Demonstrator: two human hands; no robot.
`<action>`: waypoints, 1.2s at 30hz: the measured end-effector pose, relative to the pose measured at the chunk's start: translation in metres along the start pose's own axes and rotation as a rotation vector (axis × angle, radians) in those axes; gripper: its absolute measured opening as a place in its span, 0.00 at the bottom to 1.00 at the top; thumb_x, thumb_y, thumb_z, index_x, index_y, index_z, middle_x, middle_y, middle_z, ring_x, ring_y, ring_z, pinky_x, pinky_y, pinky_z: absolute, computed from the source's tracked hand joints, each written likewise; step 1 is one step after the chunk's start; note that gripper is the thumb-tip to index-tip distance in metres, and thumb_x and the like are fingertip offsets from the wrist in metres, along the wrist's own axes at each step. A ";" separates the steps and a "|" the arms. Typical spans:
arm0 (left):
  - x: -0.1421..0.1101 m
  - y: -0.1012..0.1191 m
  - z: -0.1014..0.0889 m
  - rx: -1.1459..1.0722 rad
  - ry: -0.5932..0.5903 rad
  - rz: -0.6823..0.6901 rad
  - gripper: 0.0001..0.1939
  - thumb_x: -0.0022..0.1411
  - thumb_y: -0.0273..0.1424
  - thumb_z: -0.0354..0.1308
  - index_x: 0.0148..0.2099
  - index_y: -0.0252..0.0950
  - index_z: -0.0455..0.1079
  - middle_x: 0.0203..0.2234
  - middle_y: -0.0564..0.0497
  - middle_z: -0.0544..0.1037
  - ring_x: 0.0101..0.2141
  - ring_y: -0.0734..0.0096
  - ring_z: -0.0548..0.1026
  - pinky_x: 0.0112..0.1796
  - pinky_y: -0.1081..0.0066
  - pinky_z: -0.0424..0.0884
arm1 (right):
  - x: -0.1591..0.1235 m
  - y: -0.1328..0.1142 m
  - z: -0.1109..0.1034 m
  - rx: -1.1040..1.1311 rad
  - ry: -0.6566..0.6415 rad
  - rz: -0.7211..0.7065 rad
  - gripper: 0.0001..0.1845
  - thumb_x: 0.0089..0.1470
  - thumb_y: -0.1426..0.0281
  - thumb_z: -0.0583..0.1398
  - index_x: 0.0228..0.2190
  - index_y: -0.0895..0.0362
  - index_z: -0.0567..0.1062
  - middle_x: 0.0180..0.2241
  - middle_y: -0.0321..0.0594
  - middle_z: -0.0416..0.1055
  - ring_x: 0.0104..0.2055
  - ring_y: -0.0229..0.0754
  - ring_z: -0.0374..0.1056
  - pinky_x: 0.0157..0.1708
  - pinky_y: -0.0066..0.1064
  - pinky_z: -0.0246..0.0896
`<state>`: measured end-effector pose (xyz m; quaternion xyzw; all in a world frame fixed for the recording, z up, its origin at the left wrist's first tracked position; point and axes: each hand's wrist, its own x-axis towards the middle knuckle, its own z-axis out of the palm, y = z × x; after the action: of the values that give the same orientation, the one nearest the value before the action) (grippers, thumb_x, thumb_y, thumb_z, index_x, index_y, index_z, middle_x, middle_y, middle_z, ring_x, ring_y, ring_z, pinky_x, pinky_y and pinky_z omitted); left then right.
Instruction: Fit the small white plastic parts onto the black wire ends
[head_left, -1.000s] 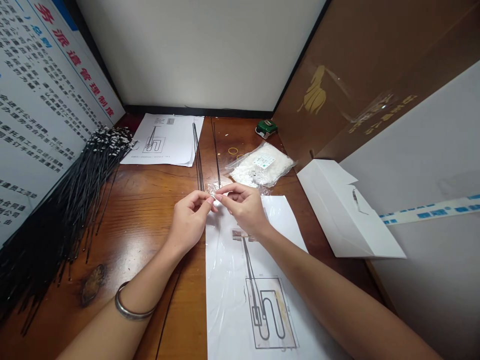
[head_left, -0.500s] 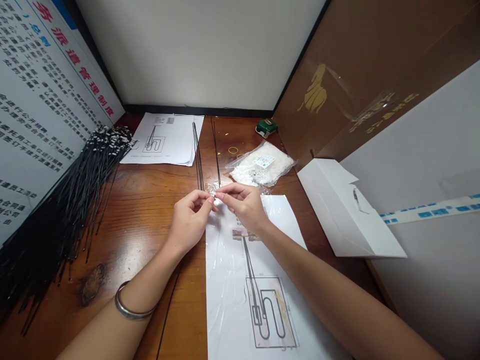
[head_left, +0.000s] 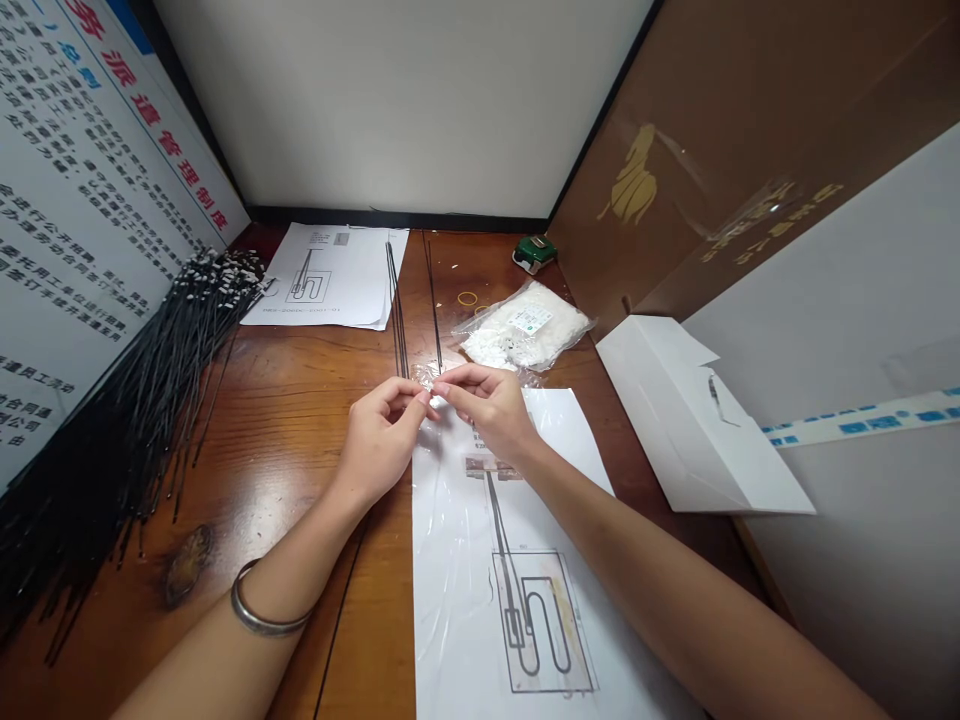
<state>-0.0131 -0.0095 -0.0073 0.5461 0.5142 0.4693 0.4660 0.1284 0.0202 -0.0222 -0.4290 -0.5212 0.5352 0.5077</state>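
Note:
My left hand (head_left: 386,430) and my right hand (head_left: 487,405) meet fingertip to fingertip above the top edge of a printed drawing sheet (head_left: 457,560). Both are closed in a pinch. Whatever sits between the fingers is too small and too covered to name. Behind the left fingers lie several thin black wires (head_left: 398,310). A further pair of black wires (head_left: 435,310) runs down to the right fingertips; whether they are held there, I cannot tell. Just beyond the hands is a clear plastic bag (head_left: 528,328) filled with small white pieces, its crumpled opening close to the fingers.
A large bundle of black wires with white ends (head_left: 172,370) lies at left against a printed board (head_left: 67,180). Papers (head_left: 345,300) and a green tape measure (head_left: 534,253) are at the back. A white folded box (head_left: 690,420) stands at right by a brown carton (head_left: 735,130).
Almost nothing differs. Both hands keep their pinch in the same place, with only a tiny shift of the fingers and of the camera's view.

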 end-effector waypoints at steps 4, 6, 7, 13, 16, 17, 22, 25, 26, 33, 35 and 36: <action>0.000 0.000 0.000 0.005 0.014 -0.005 0.08 0.59 0.35 0.57 0.32 0.35 0.70 0.24 0.50 0.77 0.21 0.75 0.70 0.20 0.76 0.62 | 0.000 -0.001 0.000 -0.010 -0.006 -0.015 0.06 0.42 0.67 0.66 0.23 0.56 0.77 0.21 0.35 0.71 0.21 0.33 0.61 0.19 0.27 0.54; 0.000 0.000 0.000 0.011 0.021 -0.003 0.08 0.58 0.35 0.57 0.31 0.35 0.70 0.24 0.50 0.77 0.21 0.75 0.70 0.20 0.76 0.62 | -0.001 0.000 0.000 -0.023 -0.011 -0.018 0.06 0.42 0.67 0.65 0.23 0.56 0.77 0.21 0.35 0.71 0.20 0.32 0.60 0.19 0.28 0.54; 0.000 0.000 0.000 0.015 0.024 -0.001 0.09 0.58 0.35 0.57 0.31 0.35 0.70 0.24 0.50 0.77 0.21 0.75 0.70 0.20 0.76 0.62 | -0.001 0.000 0.000 -0.032 -0.012 -0.020 0.06 0.43 0.67 0.65 0.24 0.57 0.76 0.21 0.35 0.71 0.21 0.33 0.60 0.19 0.28 0.54; 0.000 0.000 0.000 0.035 0.024 -0.003 0.09 0.58 0.35 0.57 0.30 0.35 0.69 0.24 0.50 0.77 0.21 0.75 0.70 0.20 0.76 0.62 | -0.002 0.002 0.002 -0.103 0.015 -0.071 0.06 0.43 0.67 0.65 0.24 0.57 0.76 0.23 0.37 0.72 0.24 0.35 0.64 0.23 0.30 0.57; 0.000 0.001 0.001 0.034 0.027 -0.005 0.09 0.58 0.35 0.57 0.30 0.35 0.69 0.24 0.50 0.76 0.21 0.75 0.70 0.21 0.76 0.62 | -0.003 0.001 0.002 -0.129 0.027 -0.093 0.05 0.44 0.68 0.65 0.24 0.57 0.75 0.23 0.37 0.72 0.25 0.36 0.64 0.24 0.30 0.58; 0.000 0.001 0.001 0.034 0.027 -0.004 0.09 0.58 0.35 0.57 0.31 0.35 0.69 0.24 0.50 0.76 0.21 0.75 0.70 0.21 0.75 0.62 | -0.003 0.001 0.003 -0.140 0.031 -0.097 0.05 0.44 0.68 0.65 0.24 0.57 0.76 0.23 0.37 0.72 0.24 0.36 0.64 0.24 0.30 0.58; 0.000 0.000 0.000 0.044 0.026 0.008 0.08 0.58 0.35 0.57 0.31 0.35 0.70 0.24 0.51 0.77 0.22 0.74 0.71 0.23 0.74 0.64 | -0.004 0.000 0.002 -0.175 0.046 -0.104 0.05 0.45 0.68 0.64 0.24 0.57 0.76 0.23 0.37 0.72 0.24 0.36 0.64 0.23 0.30 0.57; 0.000 0.000 0.000 0.062 0.023 0.041 0.08 0.58 0.34 0.57 0.31 0.36 0.71 0.24 0.51 0.77 0.24 0.73 0.73 0.25 0.74 0.66 | -0.004 0.000 0.002 -0.185 0.045 -0.095 0.05 0.45 0.68 0.64 0.24 0.57 0.76 0.22 0.36 0.71 0.23 0.35 0.62 0.22 0.29 0.56; 0.000 0.000 0.000 0.068 0.021 0.050 0.07 0.58 0.34 0.57 0.31 0.36 0.71 0.24 0.51 0.77 0.25 0.73 0.73 0.26 0.74 0.66 | -0.004 0.001 0.002 -0.185 0.043 -0.092 0.05 0.45 0.67 0.64 0.24 0.57 0.76 0.21 0.36 0.70 0.23 0.35 0.62 0.22 0.29 0.55; 0.000 -0.001 -0.001 0.092 0.004 0.056 0.07 0.59 0.33 0.56 0.31 0.36 0.70 0.23 0.51 0.76 0.23 0.74 0.71 0.23 0.75 0.64 | -0.003 0.002 0.001 -0.154 0.027 -0.086 0.05 0.44 0.68 0.64 0.24 0.57 0.76 0.21 0.36 0.70 0.22 0.35 0.61 0.21 0.29 0.53; 0.000 -0.001 -0.001 0.092 -0.007 0.051 0.08 0.59 0.33 0.56 0.31 0.36 0.71 0.24 0.51 0.76 0.22 0.74 0.70 0.23 0.75 0.64 | -0.003 0.002 0.001 -0.146 0.022 -0.081 0.05 0.44 0.68 0.64 0.24 0.57 0.76 0.21 0.36 0.70 0.22 0.35 0.61 0.21 0.29 0.54; 0.000 -0.002 -0.001 0.090 -0.010 0.048 0.08 0.60 0.33 0.56 0.31 0.36 0.71 0.24 0.51 0.76 0.22 0.74 0.70 0.22 0.75 0.63 | -0.003 0.002 0.001 -0.142 0.019 -0.079 0.05 0.44 0.68 0.64 0.24 0.57 0.76 0.21 0.36 0.70 0.22 0.35 0.62 0.22 0.29 0.54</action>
<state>-0.0146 -0.0098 -0.0088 0.5809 0.5193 0.4540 0.4320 0.1279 0.0170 -0.0243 -0.4480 -0.5696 0.4726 0.5015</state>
